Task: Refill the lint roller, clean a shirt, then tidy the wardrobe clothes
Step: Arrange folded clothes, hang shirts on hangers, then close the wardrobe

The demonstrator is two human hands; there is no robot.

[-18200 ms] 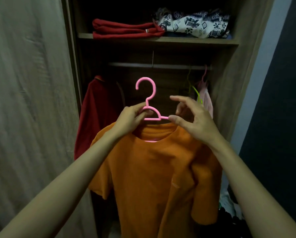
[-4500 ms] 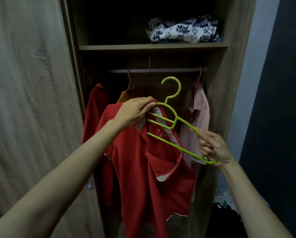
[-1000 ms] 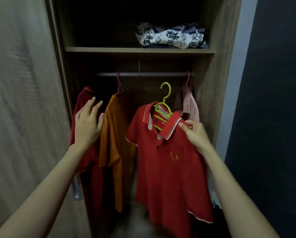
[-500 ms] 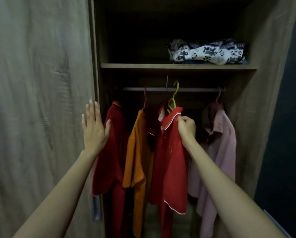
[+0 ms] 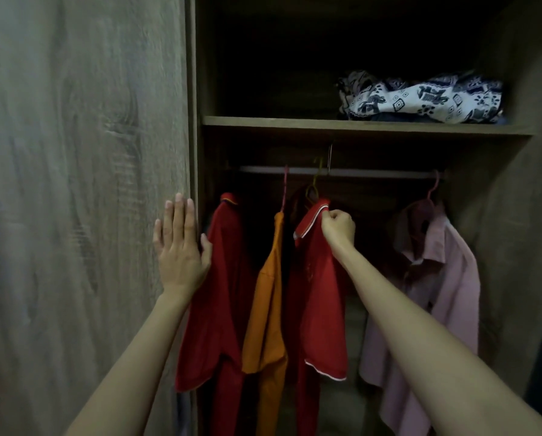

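A red polo shirt (image 5: 321,297) with white trim hangs on a green hanger (image 5: 314,187) hooked over the wardrobe rail (image 5: 373,173). My right hand (image 5: 339,226) is closed on its collar. To its left hang an orange T-shirt (image 5: 268,309) on a pink hanger and another red garment (image 5: 222,278). A pink shirt (image 5: 439,278) hangs at the right end of the rail. My left hand (image 5: 180,247) is flat and open against the edge of the wooden wardrobe door (image 5: 84,184), holding nothing.
A shelf (image 5: 357,125) above the rail carries a folded black-and-white patterned cloth (image 5: 420,97) on the right. The wardrobe's right wall (image 5: 515,215) stands close to the pink shirt. The inside is dark.
The red polo on its green hanger went from my hands onto the rail, next to the orange shirt. My left hand moved to the door edge. The view came closer.
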